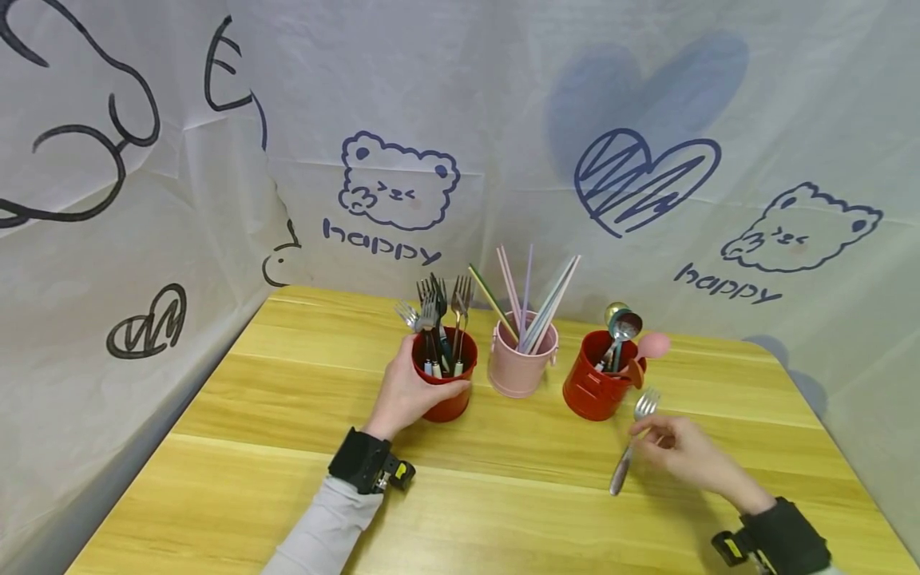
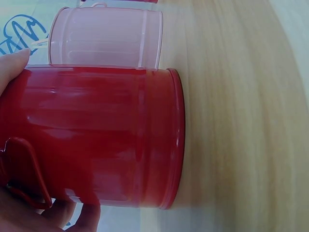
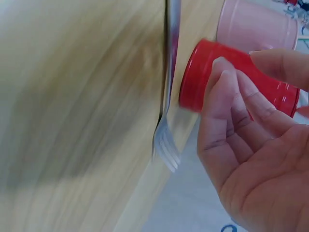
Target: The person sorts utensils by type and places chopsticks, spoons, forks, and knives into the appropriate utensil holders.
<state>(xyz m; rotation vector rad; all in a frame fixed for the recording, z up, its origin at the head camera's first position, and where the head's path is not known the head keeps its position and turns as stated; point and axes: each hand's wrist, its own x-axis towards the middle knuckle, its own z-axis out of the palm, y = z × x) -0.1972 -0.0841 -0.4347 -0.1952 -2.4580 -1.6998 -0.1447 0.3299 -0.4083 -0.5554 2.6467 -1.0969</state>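
Observation:
My left hand [image 1: 411, 390] grips a red bucket [image 2: 106, 135], its thumb across the near side and its fingers around the other. Several forks [image 1: 444, 319] stand in that bucket, tines up. On the table a single metal fork [image 1: 622, 469] lies apart from the buckets, its tines [image 3: 168, 150] pointing toward the back. Just over this fork hovers my right hand [image 1: 679, 451], fingers loosely bent and thumb apart from them. A gap shows between those fingers and the fork in the right wrist view, and they hold nothing.
A pink bucket [image 1: 519, 372] with several coloured sticks [image 1: 528, 307] stands in the middle. To its right, another red bucket [image 1: 591, 393] holds several spoons [image 1: 624, 326]. The wooden table [image 1: 503, 511] meets a white cloth wall [image 1: 503, 200] with drawings behind.

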